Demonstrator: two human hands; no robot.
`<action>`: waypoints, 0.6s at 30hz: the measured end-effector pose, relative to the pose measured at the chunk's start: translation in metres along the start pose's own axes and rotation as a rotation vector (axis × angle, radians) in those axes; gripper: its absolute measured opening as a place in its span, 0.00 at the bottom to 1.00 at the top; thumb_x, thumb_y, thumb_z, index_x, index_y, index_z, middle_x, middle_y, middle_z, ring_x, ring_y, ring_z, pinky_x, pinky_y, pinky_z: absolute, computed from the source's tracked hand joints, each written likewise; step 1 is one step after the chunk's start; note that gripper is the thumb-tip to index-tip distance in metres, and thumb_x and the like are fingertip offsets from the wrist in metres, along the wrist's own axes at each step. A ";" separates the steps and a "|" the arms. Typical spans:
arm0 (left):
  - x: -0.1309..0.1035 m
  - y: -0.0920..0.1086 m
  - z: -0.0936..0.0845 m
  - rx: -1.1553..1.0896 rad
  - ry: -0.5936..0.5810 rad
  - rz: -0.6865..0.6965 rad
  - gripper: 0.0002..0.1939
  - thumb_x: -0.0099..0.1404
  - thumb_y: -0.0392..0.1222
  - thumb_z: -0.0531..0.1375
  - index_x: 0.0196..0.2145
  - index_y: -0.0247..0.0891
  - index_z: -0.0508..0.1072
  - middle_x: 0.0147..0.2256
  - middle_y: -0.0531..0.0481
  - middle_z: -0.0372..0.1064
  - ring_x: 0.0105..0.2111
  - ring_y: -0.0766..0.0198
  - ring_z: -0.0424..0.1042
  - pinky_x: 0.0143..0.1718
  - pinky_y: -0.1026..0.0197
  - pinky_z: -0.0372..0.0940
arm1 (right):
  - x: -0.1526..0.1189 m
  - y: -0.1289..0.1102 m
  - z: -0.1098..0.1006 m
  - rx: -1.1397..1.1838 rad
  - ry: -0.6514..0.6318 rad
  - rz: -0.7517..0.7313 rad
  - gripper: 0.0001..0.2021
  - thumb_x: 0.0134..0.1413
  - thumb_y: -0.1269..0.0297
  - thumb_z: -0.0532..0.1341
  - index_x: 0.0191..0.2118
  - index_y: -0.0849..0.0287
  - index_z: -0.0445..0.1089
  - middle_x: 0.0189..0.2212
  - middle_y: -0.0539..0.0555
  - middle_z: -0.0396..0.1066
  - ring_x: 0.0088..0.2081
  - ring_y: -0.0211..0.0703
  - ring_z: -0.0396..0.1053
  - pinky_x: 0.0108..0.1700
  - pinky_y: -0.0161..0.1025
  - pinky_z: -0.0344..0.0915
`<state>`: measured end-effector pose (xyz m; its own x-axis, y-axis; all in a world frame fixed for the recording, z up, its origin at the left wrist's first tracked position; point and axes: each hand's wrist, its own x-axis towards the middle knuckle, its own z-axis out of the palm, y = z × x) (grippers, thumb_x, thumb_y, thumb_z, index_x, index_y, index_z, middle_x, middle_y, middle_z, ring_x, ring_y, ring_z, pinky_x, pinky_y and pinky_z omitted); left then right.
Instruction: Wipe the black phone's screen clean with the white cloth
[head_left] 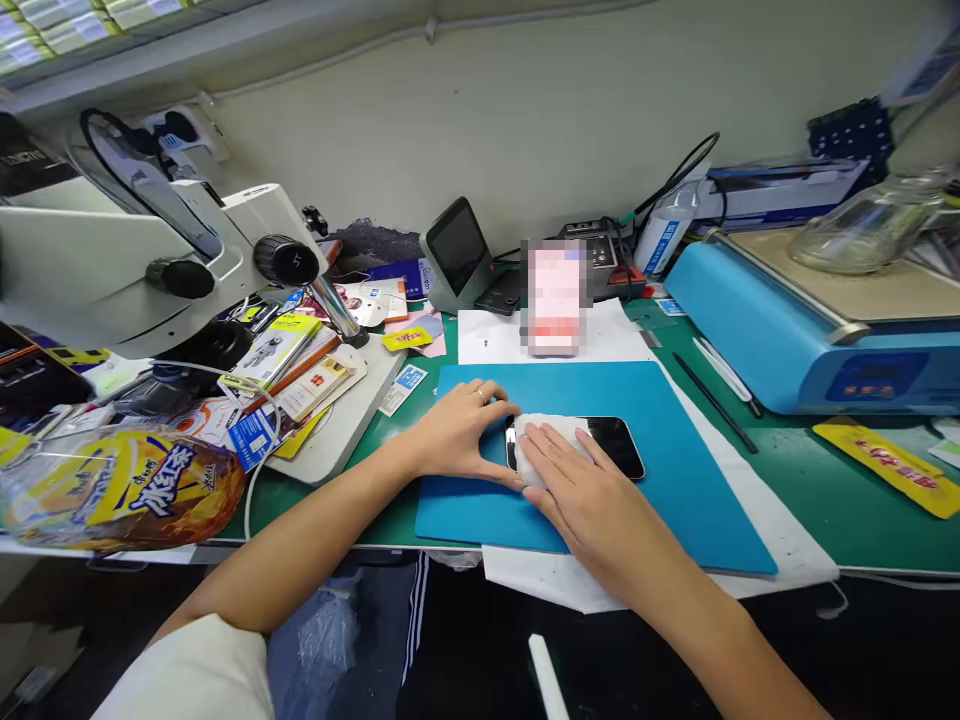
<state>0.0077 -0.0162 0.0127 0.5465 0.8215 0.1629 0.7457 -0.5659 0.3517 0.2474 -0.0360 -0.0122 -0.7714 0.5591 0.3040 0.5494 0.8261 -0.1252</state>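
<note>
A phone with a dark screen (619, 447) lies flat on the blue mat (480, 515), its long side running left to right. Over its left part is a white cloth or tissue (531, 468), pressed down by my right hand (566, 478). The fingers of that hand lie flat and close together on the cloth. My left hand (469, 432) is at the phone's left end, thumb and fingers spread around its edges, with a ring on one finger. The mat rests on white paper (787, 520).
A microscope (232, 240) and a tea bottle (135, 485) stand at left, beside piled packets. Behind the mat are a blurred pink-screened device (555, 300) and a small display (456, 250). At right are a blue heating machine (787, 350), pens (716, 405) and a yellow packet (889, 465).
</note>
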 end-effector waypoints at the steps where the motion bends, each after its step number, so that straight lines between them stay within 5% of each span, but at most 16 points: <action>1: -0.001 -0.001 0.000 -0.001 -0.003 0.008 0.42 0.54 0.72 0.66 0.58 0.43 0.71 0.52 0.40 0.68 0.49 0.46 0.69 0.53 0.46 0.64 | -0.004 0.001 0.002 -0.019 0.027 0.012 0.25 0.73 0.60 0.46 0.67 0.66 0.62 0.65 0.64 0.65 0.66 0.56 0.63 0.65 0.61 0.62; 7: -0.004 -0.006 0.004 -0.003 0.002 0.019 0.45 0.53 0.74 0.65 0.59 0.41 0.69 0.53 0.39 0.68 0.48 0.47 0.68 0.53 0.46 0.64 | -0.022 0.012 -0.002 -0.096 0.129 0.165 0.24 0.72 0.56 0.48 0.61 0.62 0.70 0.60 0.63 0.71 0.59 0.57 0.71 0.61 0.59 0.67; 14: -0.002 -0.018 0.002 -0.027 0.038 -0.012 0.43 0.53 0.72 0.66 0.58 0.42 0.67 0.53 0.40 0.67 0.50 0.45 0.68 0.53 0.45 0.62 | 0.028 -0.009 0.001 -0.047 -0.009 0.038 0.26 0.72 0.53 0.48 0.67 0.61 0.63 0.64 0.61 0.67 0.66 0.55 0.63 0.66 0.61 0.60; 18: -0.002 -0.020 0.000 -0.063 0.013 0.004 0.43 0.53 0.71 0.67 0.58 0.44 0.67 0.52 0.41 0.68 0.50 0.46 0.67 0.53 0.45 0.62 | 0.020 -0.010 -0.002 -0.062 -0.007 0.002 0.25 0.72 0.54 0.48 0.65 0.60 0.65 0.63 0.60 0.68 0.64 0.56 0.65 0.67 0.62 0.57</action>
<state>-0.0077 -0.0065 0.0055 0.5438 0.8204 0.1765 0.7180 -0.5638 0.4081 0.2271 -0.0332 -0.0032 -0.7725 0.5611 0.2973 0.5693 0.8194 -0.0671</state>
